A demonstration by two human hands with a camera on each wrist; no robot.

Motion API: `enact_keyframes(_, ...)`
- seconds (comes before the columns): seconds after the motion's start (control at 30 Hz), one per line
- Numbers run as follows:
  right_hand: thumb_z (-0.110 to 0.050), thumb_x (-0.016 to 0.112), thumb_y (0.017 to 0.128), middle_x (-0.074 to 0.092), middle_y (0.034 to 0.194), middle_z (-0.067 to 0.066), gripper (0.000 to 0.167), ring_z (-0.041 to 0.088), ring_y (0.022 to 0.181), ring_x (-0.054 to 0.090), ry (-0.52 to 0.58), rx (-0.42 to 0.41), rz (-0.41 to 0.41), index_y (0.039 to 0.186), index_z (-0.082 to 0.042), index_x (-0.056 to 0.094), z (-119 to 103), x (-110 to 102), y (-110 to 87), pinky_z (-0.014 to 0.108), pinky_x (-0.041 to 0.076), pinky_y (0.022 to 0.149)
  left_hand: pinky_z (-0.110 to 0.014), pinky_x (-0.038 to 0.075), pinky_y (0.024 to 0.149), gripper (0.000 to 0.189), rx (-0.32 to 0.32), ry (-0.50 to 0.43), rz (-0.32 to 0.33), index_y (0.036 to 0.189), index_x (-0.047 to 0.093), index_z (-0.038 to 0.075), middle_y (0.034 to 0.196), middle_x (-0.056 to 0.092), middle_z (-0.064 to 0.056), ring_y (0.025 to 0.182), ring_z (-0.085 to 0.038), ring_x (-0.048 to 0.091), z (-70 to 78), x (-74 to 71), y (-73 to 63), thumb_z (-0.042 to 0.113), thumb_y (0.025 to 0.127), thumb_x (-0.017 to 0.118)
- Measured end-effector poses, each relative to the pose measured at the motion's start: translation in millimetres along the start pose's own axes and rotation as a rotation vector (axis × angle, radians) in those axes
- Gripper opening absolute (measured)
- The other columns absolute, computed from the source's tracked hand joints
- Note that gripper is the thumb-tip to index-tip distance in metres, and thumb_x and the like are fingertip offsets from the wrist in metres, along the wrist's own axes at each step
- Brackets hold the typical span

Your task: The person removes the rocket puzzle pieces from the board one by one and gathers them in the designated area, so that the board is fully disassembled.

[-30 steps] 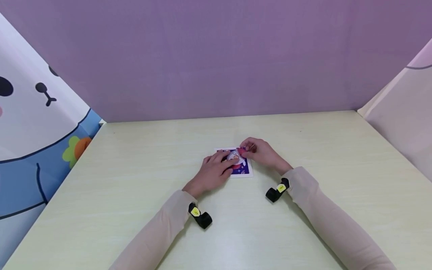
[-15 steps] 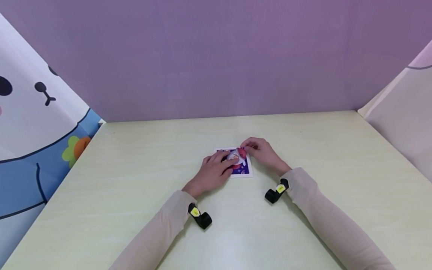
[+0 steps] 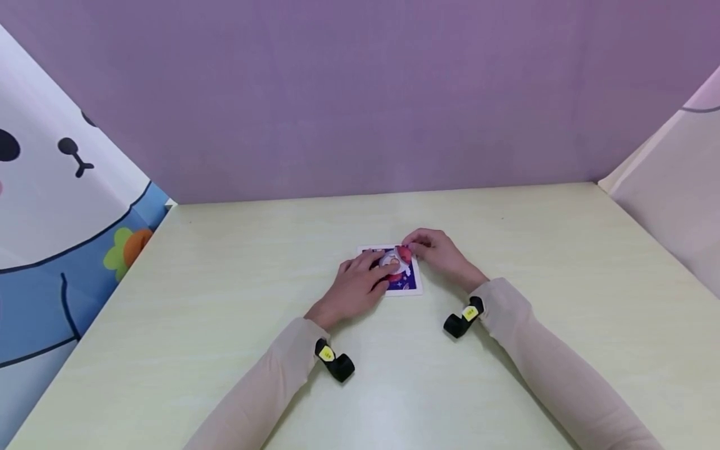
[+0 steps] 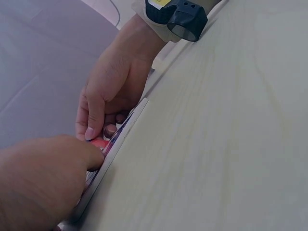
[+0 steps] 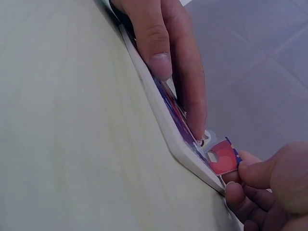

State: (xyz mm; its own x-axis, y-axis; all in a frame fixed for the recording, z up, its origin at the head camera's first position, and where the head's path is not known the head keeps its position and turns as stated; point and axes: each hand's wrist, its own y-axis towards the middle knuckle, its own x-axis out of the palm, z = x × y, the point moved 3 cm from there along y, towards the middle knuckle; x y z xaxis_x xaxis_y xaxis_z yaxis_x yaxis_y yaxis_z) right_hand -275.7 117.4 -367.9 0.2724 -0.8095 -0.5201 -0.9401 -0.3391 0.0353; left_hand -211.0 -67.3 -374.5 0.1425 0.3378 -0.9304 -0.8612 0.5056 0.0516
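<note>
A small square jigsaw puzzle (image 3: 403, 284) with a white border and a dark blue cartoon picture lies on the table. My left hand (image 3: 354, 284) rests flat over its left part, fingers spread and touching the picture. At the far right corner, my right hand (image 3: 441, 255) pinches a red puzzle piece (image 5: 224, 158) between thumb and fingers. In the right wrist view that piece tilts up from the puzzle's surface, its knobbed edge showing. The left fingertips (image 5: 195, 130) press close beside it. Much of the puzzle's left side is hidden under the left hand.
The pale wooden table (image 3: 225, 281) spreads around both arms. A purple partition (image 3: 360, 100) stands along its back edge. A cartoon-printed panel (image 3: 67, 219) is at the left, and a pale panel (image 3: 675, 187) is at the right.
The right thumb has drawn back slightly to the right, and more of the red piece shows at the corner. The left hand has stayed in place on the puzzle.
</note>
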Motion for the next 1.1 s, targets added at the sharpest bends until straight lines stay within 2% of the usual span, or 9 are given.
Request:
enact_keyframes(0.37,-0.003,0.048,0.097,0.062,0.09,0.008,0.02,0.014,0.075,0.05,0.031,0.043,0.005,0.109,0.003,0.064,1.8,-0.6,1.9,0.02,0.043,0.067,-0.055,0.021,0.112,0.042,-0.006,0.008,-0.021,0.143,0.044,0.03,0.156,0.029,-0.007,0.145,-0.029,0.02,1.1,0.2,1.3,0.031,0.101,0.042)
enact_keyframes(0.57,0.0,0.046,0.097,0.064,0.093,0.014,0.019,0.006,0.071,0.053,0.099,0.07,0.043,0.107,0.009,0.06,3.5,-1.0,3.6,0.016,0.046,0.066,-0.055,0.02,0.113,0.043,-0.017,0.022,-0.032,0.144,0.042,0.032,0.157,0.027,-0.005,0.146,-0.027,0.019,1.8,0.4,1.9,0.033,0.101,0.041)
enact_keyframes(0.7,0.0,0.048,0.096,0.065,0.096,0.017,0.019,0.007,0.075,0.054,0.075,0.062,0.033,0.107,0.008,0.061,2.7,0.6,1.7,0.015,0.046,0.068,-0.055,0.02,0.113,0.043,-0.018,0.028,-0.039,0.144,0.042,0.031,0.157,0.027,-0.005,0.146,-0.027,0.019,2.3,0.9,2.4,0.033,0.101,0.041)
enact_keyframes(0.8,-0.003,0.048,0.096,0.064,0.091,0.014,0.02,0.011,0.077,0.055,0.044,0.053,0.026,0.107,0.005,0.062,1.5,0.6,0.3,0.017,0.044,0.07,-0.055,0.02,0.113,0.044,-0.013,0.025,-0.032,0.144,0.043,0.027,0.156,0.028,-0.006,0.146,-0.029,0.019,2.7,0.1,2.8,0.032,0.101,0.041)
enact_keyframes(1.1,-0.004,0.049,0.096,0.066,0.091,0.013,0.02,0.012,0.078,0.055,0.044,0.031,-0.002,0.107,0.005,0.062,1.6,0.0,0.7,0.021,0.044,0.073,-0.056,0.02,0.113,0.044,-0.009,0.033,-0.038,0.145,0.043,0.024,0.156,0.028,-0.006,0.146,-0.029,0.019,2.4,-0.9,1.9,0.032,0.101,0.041)
